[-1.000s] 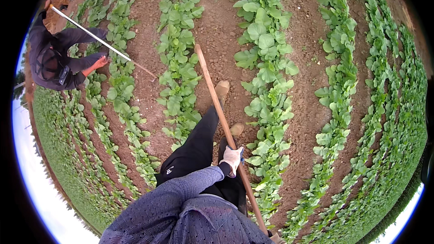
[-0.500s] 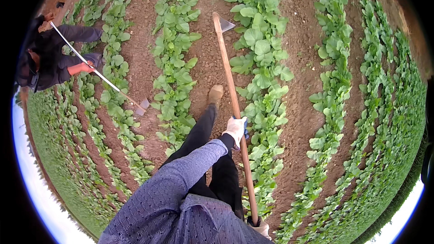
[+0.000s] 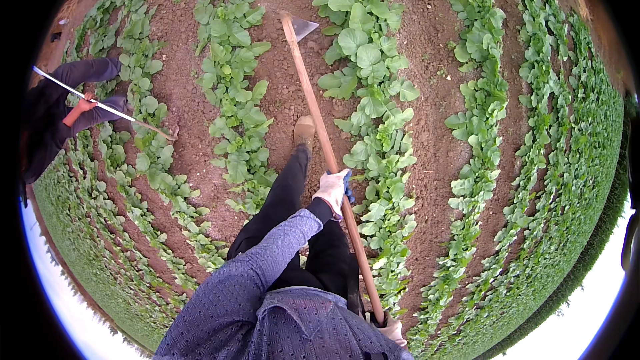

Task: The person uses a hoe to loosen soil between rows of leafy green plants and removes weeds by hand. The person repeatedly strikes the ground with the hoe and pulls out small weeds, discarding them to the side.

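My left hand (image 3: pixel 332 193), in a pale glove with blue on the palm side, is closed around the middle of a long-handled hoe (image 3: pixel 313 107). Lower down, at the near end of its wooden shaft, my right hand (image 3: pixel 392 330) is wrapped round it, partly hidden by my clothing. The hoe's grey metal blade (image 3: pixel 303 27) is at the far end, over brown soil between two leafy rows. Whether the blade touches the ground I cannot tell. Just right of the blade grows a row of broad-leaved green plants (image 3: pixel 360 47).
Another plant row (image 3: pixel 230 87) runs left of my boot (image 3: pixel 304 131), and more rows (image 3: pixel 480 93) lie to the right. At the far left a co-worker (image 3: pixel 60 113) in dark clothes holds a hoe with a pale shaft (image 3: pixel 73 88). Bare soil (image 3: pixel 433 127) separates the rows.
The hoe's blade has shifted left, slightly away from the plant row on its right. Both my hands keep their hold. The co-worker's hoe has swung up and left, and the whole view has shifted somewhat.
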